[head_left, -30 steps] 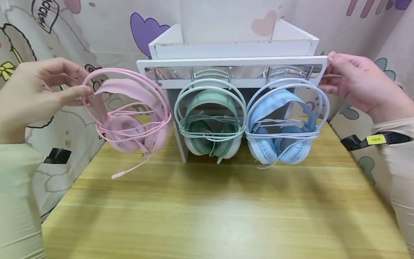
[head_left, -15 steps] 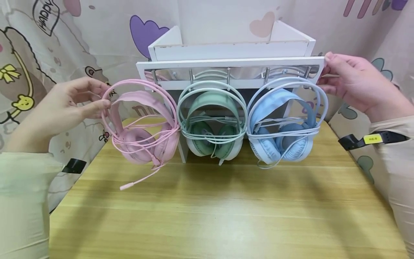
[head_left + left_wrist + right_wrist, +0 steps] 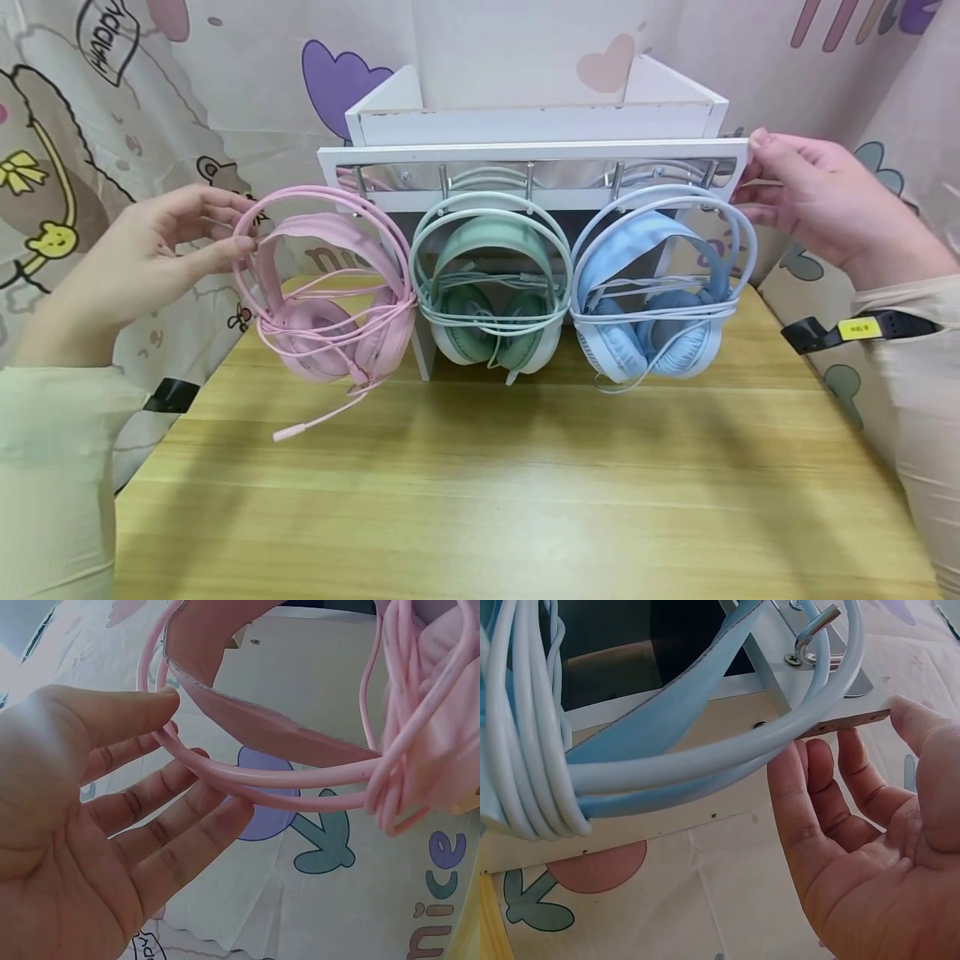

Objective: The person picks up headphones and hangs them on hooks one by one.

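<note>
Pink headphones [image 3: 330, 218], their cable wound round the ear cups, hang at the left end of a white rack [image 3: 525, 150] with metal hooks. My left hand [image 3: 172, 250] pinches the outer side of their band between thumb and fingers, as the left wrist view also shows. Green headphones [image 3: 491, 225] hang in the middle, and blue headphones [image 3: 637, 242] on the right. My right hand [image 3: 832, 200] grips the right end of the rack's front board; in the right wrist view, the thumb [image 3: 922, 727] lies on the board's edge with fingers below, close to the blue band.
The rack stands at the back of a wooden table [image 3: 510, 492]. Its open white top tray [image 3: 532, 125] sits behind the hook board. A patterned cloth [image 3: 495, 42] covers the wall behind and both sides. A loose pink cable end [image 3: 288, 432] dangles over the table.
My left hand has moved right and down with the pink headphones, bringing them up beside the green ones. The right hand keeps its grip on the board.
</note>
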Demonstrator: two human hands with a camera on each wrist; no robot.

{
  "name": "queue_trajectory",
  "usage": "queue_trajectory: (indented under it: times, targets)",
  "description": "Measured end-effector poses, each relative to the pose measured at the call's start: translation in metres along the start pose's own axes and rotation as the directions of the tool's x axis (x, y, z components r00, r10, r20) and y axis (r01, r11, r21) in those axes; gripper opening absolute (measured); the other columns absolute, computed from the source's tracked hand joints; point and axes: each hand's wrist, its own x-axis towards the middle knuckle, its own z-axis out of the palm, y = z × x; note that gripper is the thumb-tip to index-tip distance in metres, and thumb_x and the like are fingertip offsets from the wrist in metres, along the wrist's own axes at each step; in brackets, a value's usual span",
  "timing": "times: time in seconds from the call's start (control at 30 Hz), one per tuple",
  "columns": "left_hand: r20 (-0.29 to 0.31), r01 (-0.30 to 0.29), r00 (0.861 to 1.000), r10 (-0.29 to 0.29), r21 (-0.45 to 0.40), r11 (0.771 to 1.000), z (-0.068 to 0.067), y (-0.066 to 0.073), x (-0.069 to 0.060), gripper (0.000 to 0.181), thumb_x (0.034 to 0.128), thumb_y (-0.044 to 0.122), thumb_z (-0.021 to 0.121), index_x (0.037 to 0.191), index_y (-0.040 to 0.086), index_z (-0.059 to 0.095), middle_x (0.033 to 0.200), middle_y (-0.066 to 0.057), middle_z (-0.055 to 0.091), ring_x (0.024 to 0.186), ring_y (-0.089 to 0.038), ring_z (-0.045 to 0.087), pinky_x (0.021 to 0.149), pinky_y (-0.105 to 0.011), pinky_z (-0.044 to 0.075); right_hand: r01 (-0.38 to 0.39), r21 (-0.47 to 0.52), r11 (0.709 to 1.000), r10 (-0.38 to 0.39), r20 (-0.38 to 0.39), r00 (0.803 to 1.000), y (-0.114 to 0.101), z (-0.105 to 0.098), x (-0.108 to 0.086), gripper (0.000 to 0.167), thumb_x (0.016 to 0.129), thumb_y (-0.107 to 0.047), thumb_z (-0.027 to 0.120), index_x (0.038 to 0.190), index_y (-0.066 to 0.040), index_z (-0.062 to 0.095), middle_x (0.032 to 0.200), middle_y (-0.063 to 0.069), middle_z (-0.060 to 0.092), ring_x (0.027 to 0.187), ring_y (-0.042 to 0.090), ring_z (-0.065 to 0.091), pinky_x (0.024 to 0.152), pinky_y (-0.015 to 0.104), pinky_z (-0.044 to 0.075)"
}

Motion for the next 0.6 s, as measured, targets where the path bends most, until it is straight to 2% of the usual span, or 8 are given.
queue_trajectory:
  times: [0.23,0.33,0.4,0.47,0.5,0.57,0.6]
  targets:
    - [-0.067,0.006,0.998,-0.001,0.080,0.997,0.005,0.004,-0.015,0.043,0.0989,0.007,0.077,0.138,0.022,0.067,0.112,0.029,0.070,0.103,0.014,0.064,0.074,-0.003,0.049,-0.011,-0.105,0.994,0.006,-0.049,0.999,-0.001,0.004,-0.007,0.035,0.114,-0.032,0.051,0.114,-0.002,0.069,0.110,0.003,0.070,0.098,0.015,0.070,0.081,0.021,0.062]
    - [-0.113,-0.008,0.993,0.021,0.115,0.993,0.009,0.011,-0.024,0.043,0.0995,0.008,0.076,0.141,0.018,0.066,0.118,0.031,0.066,0.107,0.017,0.061,0.079,0.002,0.047,0.005,-0.181,0.983,-0.023,-0.097,0.995,-0.002,0.010,-0.016,0.029,0.114,-0.029,0.053,0.114,-0.004,0.067,0.107,0.001,0.072,0.098,0.012,0.072,0.080,0.018,0.061]
    - [-0.146,-0.033,0.988,0.054,0.144,0.989,0.014,0.018,-0.030,0.043,0.1000,0.009,0.075,0.142,0.015,0.066,0.123,0.030,0.064,0.112,0.017,0.059,0.085,0.004,0.046,0.015,-0.268,0.963,-0.054,-0.138,0.989,-0.004,0.016,-0.025,0.023,0.114,-0.027,0.054,0.115,-0.007,0.066,0.107,-0.002,0.073,0.097,0.009,0.072,0.079,0.015,0.060]
    - [-0.179,-0.049,0.981,0.079,0.168,0.985,0.021,0.028,-0.037,0.045,0.1007,0.010,0.075,0.144,0.015,0.065,0.130,0.022,0.065,0.118,0.017,0.056,0.093,0.005,0.042,0.021,-0.377,0.926,-0.095,-0.179,0.979,-0.006,0.024,-0.035,0.018,0.113,-0.025,0.054,0.118,-0.012,0.065,0.107,-0.008,0.074,0.095,0.003,0.073,0.078,0.011,0.059]
    - [-0.195,-0.048,0.977,0.088,0.203,0.978,0.025,0.034,-0.041,0.046,0.1012,0.013,0.075,0.146,0.016,0.064,0.135,0.016,0.067,0.123,0.010,0.058,0.097,0.005,0.039,0.017,-0.429,0.903,-0.111,-0.194,0.975,-0.007,0.028,-0.041,0.016,0.113,-0.025,0.054,0.121,-0.015,0.064,0.108,-0.012,0.074,0.094,0.001,0.073,0.078,0.009,0.058]
    - [-0.213,-0.044,0.971,0.105,0.270,0.962,0.036,0.047,-0.050,0.052,0.1020,0.018,0.074,0.152,0.018,0.060,0.147,0.003,0.065,0.138,-0.006,0.058,0.114,-0.012,0.044,-0.009,-0.555,0.832,-0.138,-0.223,0.965,-0.009,0.036,-0.052,0.018,0.113,-0.027,0.055,0.129,-0.022,0.063,0.110,-0.022,0.071,0.094,-0.006,0.070,0.078,0.004,0.053]
    - [-0.217,-0.038,0.971,0.104,0.290,0.956,0.041,0.055,-0.054,0.054,0.1022,0.021,0.074,0.154,0.019,0.058,0.153,-0.003,0.062,0.143,-0.016,0.057,0.122,-0.024,0.044,-0.024,-0.602,0.798,-0.147,-0.232,0.962,-0.010,0.039,-0.058,0.022,0.113,-0.028,0.056,0.133,-0.025,0.062,0.111,-0.026,0.070,0.095,-0.009,0.068,0.078,0.003,0.050]
